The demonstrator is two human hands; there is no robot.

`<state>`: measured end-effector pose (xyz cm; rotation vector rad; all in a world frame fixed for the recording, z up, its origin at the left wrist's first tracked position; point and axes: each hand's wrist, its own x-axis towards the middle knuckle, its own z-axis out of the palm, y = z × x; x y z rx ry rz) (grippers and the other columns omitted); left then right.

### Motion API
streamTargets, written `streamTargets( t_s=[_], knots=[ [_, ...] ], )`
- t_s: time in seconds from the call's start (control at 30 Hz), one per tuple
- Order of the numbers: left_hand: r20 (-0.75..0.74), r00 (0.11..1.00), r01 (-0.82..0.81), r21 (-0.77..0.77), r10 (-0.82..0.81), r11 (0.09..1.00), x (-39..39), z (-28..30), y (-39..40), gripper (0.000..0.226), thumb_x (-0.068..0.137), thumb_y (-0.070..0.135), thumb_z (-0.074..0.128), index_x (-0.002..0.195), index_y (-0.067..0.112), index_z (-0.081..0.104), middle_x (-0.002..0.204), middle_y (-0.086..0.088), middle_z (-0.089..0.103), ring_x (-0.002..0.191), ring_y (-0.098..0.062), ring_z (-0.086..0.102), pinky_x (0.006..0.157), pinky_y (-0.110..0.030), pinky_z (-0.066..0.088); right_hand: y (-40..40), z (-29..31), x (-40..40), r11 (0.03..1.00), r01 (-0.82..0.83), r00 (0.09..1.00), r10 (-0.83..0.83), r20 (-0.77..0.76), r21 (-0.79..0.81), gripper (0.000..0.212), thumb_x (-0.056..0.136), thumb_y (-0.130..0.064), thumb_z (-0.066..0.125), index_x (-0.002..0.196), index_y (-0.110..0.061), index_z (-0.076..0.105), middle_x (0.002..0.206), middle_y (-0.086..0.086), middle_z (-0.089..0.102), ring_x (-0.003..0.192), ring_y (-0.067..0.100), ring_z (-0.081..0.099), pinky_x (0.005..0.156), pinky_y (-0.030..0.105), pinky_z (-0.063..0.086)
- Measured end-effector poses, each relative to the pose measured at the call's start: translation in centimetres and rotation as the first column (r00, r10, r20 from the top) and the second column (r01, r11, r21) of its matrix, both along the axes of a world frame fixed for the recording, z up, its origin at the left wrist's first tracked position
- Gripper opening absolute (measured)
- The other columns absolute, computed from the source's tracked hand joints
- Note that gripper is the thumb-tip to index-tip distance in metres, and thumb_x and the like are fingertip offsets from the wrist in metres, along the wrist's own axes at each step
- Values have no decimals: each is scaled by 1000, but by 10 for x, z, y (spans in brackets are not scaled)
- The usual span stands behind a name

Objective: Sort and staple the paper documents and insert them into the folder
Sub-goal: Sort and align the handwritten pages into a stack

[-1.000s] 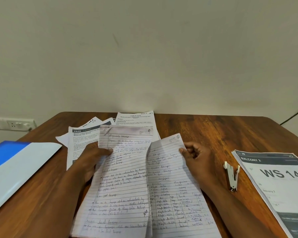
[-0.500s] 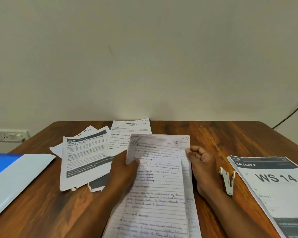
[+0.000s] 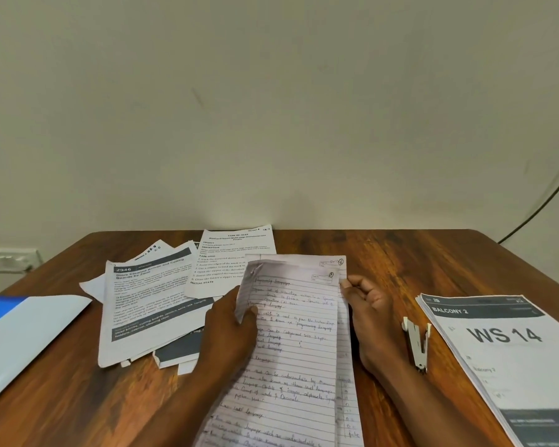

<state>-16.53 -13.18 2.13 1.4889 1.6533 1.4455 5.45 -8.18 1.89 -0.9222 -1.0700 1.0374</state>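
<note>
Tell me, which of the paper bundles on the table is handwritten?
The lined, handwritten sheets held between both hands. The scattered printed pages at left and the "WS 14" printed stack at right carry typed text.

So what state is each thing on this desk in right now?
Handwritten sheets: stacked, held at both side edges.
Left hand: grips the sheets' left edge.
Right hand: pinches their right edge.
Staple remover: lying on the table, untouched.
Folder: flat, untouched.
Printed pages: scattered, overlapping.
WS 14 stack: squared, set aside.
</note>
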Motion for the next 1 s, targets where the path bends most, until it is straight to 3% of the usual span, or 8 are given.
streamTargets(
  t_s=[0.07, 0.23, 0.37, 0.5, 0.63, 0.77, 0.93, 1.0],
  knots=[
    [-15, 1000, -18, 15, 19, 1000, 2, -1, 0, 23, 105, 19, 59, 124, 23, 70, 111, 7, 77, 98, -14, 74, 81, -35, 63, 1, -1, -1, 1000, -15, 1000, 15, 16, 15, 15, 104, -11, 58, 109, -8, 72, 104, 8, 80, 97, 30, 77, 77, 37, 64],
    [4, 1000, -27, 9, 27, 1000, 5, -1, 1, 27, 104, 19, 59, 130, 21, 68, 116, 4, 76, 101, -18, 74, 85, -41, 64, 2, -3, -2, 997, -64, 996, 61, 61, 47, 18, 107, -9, 52, 109, -5, 69, 104, 9, 79, 97, 29, 76, 73, 29, 62],
    [7, 999, -49, 31, 48, 998, 6, -3, 1, 24, 104, 14, 59, 125, 21, 69, 111, 7, 75, 95, -10, 72, 73, -21, 57, 3, -6, -3, 994, -95, 991, 89, 105, 56, 22, 109, -13, 49, 106, -5, 69, 103, 11, 78, 96, 32, 74, 71, 29, 61],
    [24, 998, -51, 42, 50, 998, 7, -6, 1, 24, 104, 15, 59, 125, 22, 70, 110, 7, 77, 95, -14, 74, 76, -29, 61, -1, -5, -5, 991, -102, 986, 90, 140, 85, 31, 105, -33, 51, 100, -8, 69, 96, 10, 77, 87, 30, 72, 70, 33, 58],
    [36, 997, -65, 52, 63, 997, 9, -9, 2, 23, 104, 15, 59, 122, 24, 70, 107, 8, 77, 93, -15, 75, 75, -30, 62, -5, -2, -6, 983, -166, 975, 152, 162, 74, 51, 92, -55, 69, 112, -8, 69, 104, 14, 78, 96, 39, 74, 81, 56, 61],
    [115, 992, -58, 27, 54, 998, 13, -10, 2, 25, 104, 17, 61, 123, 29, 68, 109, 9, 77, 95, -16, 76, 81, -43, 66, -6, -2, -7, 984, -148, 965, 120, 235, 102, 26, 93, -25, 75, 116, -13, 73, 108, 3, 80, 99, 24, 78, 87, 55, 62],
    [212, 977, -47, 42, 37, 998, 11, -12, 3, 20, 104, 18, 61, 111, 35, 67, 98, 2, 79, 78, -20, 75, 65, -44, 63, -7, -4, -6, 975, -196, 942, 157, 296, 106, 22, 92, -23, 73, 113, -14, 76, 111, -1, 80, 101, 21, 77, 88, 51, 63],
    [258, 966, -30, 43, 18, 999, 10, -13, 4, 21, 103, 17, 63, 114, 35, 69, 103, 3, 80, 87, -23, 78, 72, -51, 65, -6, -4, -7, 973, -207, 939, 168, 299, 101, 19, 94, -19, 72, 112, -15, 76, 111, -1, 80, 102, 21, 77, 89, 50, 62]
  ],
)
